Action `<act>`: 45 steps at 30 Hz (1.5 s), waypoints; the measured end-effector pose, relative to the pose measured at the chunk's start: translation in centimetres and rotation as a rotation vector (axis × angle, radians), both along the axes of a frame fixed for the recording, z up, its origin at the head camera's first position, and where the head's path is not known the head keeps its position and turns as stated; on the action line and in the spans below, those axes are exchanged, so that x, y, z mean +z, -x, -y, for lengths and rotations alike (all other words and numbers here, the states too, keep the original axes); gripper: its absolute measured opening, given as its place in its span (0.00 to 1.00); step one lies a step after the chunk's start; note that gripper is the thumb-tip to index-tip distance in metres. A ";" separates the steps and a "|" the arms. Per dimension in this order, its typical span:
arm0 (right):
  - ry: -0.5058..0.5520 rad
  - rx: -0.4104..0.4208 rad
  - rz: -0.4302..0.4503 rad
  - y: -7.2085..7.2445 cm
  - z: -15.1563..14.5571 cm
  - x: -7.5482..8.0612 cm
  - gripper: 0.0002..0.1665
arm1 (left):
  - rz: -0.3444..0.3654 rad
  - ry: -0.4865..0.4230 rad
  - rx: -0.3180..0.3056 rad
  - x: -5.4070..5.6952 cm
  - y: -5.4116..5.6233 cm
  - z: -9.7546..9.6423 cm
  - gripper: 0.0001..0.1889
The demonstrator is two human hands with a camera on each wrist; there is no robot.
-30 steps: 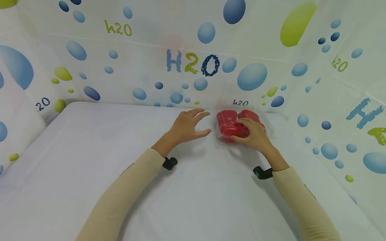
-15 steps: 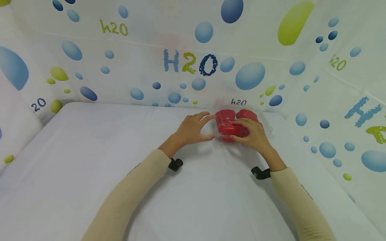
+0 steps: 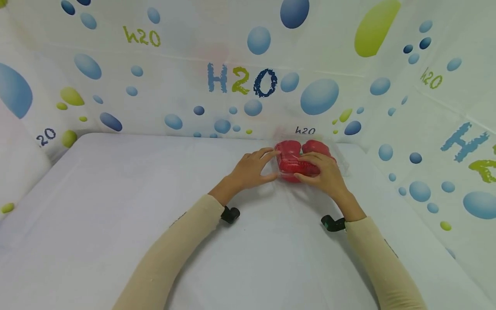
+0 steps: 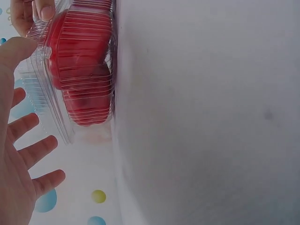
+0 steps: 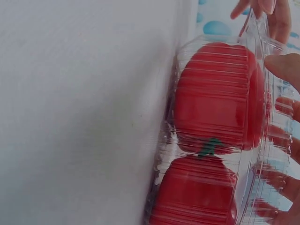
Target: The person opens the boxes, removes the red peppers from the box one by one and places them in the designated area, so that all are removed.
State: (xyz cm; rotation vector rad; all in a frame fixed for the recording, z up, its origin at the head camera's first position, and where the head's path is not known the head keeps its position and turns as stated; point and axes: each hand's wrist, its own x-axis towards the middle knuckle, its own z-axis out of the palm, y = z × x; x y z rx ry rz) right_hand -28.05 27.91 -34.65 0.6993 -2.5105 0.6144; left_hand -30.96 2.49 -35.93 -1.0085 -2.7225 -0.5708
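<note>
A clear ribbed plastic clamshell box [image 3: 287, 175] sits on the white table near its back edge. Inside are red rounded vegetables [image 5: 213, 101] that look like bell peppers, one with a green stem [image 5: 210, 147]. My right hand [image 3: 324, 173] holds the box's front right part, thumb at the front rim and fingers over the top, partly seen through the plastic in the right wrist view. At the left side is my left hand [image 3: 252, 170], fingers spread and thumb apart, fingertips right at the box's edge. Its fingers [image 4: 40, 151] look relaxed and extended in the left wrist view.
The white-covered table [image 3: 128, 206] stretches to the left and front of the box. Close behind it hangs a white curtain [image 3: 186, 56] with blue and green drops and H2O lettering, which continues along both sides. Black wrist cameras [image 3: 333, 223] hang beneath the sleeves.
My left hand has moved right, from a gap beside the box up to its left edge. The right hand stays on the box, and the whole view has shifted slightly.
</note>
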 end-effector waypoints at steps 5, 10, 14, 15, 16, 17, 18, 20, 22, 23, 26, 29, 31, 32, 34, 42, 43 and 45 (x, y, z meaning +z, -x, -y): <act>0.002 -0.005 -0.016 -0.1 -0.1 0.0 0.30 | 0.011 -0.040 -0.030 -0.1 0.2 -0.3 0.37; 0.008 -0.024 -0.009 -0.1 -0.2 -0.2 0.30 | 0.023 -0.047 -0.049 0.0 0.4 -0.6 0.37; 0.016 -0.034 0.001 -0.1 -0.1 -0.3 0.31 | 0.074 -0.057 -0.060 0.0 0.4 -0.9 0.38; 0.017 -0.032 0.002 -0.1 -0.1 -0.3 0.30 | 0.101 -0.067 -0.064 -0.1 0.4 -1.0 0.38; 0.018 -0.031 0.003 -0.1 -0.1 -0.3 0.31 | 0.134 -0.081 -0.066 -0.1 0.3 -1.0 0.38; 0.020 -0.028 0.003 -0.1 0.0 -0.3 0.31 | 0.170 -0.094 -0.065 -0.1 0.3 -1.1 0.38; 0.021 -0.025 0.001 -0.1 0.0 -0.4 0.31 | 0.201 -0.107 -0.064 -0.2 0.3 -1.1 0.38; 0.023 -0.019 -0.004 -0.1 0.1 -0.4 0.31 | 0.251 -0.131 -0.059 -0.3 0.2 -1.2 0.38; 0.025 -0.015 -0.013 -0.2 0.1 -0.4 0.31 | 0.272 -0.142 -0.052 -0.3 0.2 -1.3 0.38; 0.025 -0.012 -0.018 -0.2 0.1 -0.4 0.31 | 0.269 -0.140 -0.048 -0.3 0.2 -1.3 0.38; 0.028 -0.008 -0.031 -0.3 0.1 -0.4 0.31 | 0.243 -0.126 -0.039 -0.2 0.1 -1.4 0.38; 0.024 -0.006 -0.042 -0.2 0.1 -0.4 0.32 | 0.194 -0.102 -0.037 -0.1 0.1 -1.4 0.38; 0.020 -0.005 -0.049 -0.1 0.0 -0.5 0.32 | 0.162 -0.084 -0.037 -0.2 0.1 -1.3 0.37; 0.017 -0.002 -0.054 -0.1 0.0 -0.6 0.31 | 0.150 -0.081 -0.039 -0.2 0.2 -1.3 0.37; 0.015 0.005 -0.067 0.0 0.0 -0.7 0.31 | 0.129 -0.075 -0.043 -0.2 0.3 -1.2 0.37; 0.022 0.036 -0.105 0.3 -0.2 -0.8 0.30 | 0.098 -0.083 -0.047 -0.3 0.5 -1.3 0.37; 0.023 0.032 -0.105 0.3 -0.2 -0.8 0.30 | 0.096 -0.085 -0.048 -0.3 0.5 -1.3 0.37; 0.024 0.023 -0.099 0.2 -0.3 -0.9 0.31 | 0.097 -0.086 -0.045 -0.4 0.4 -1.3 0.37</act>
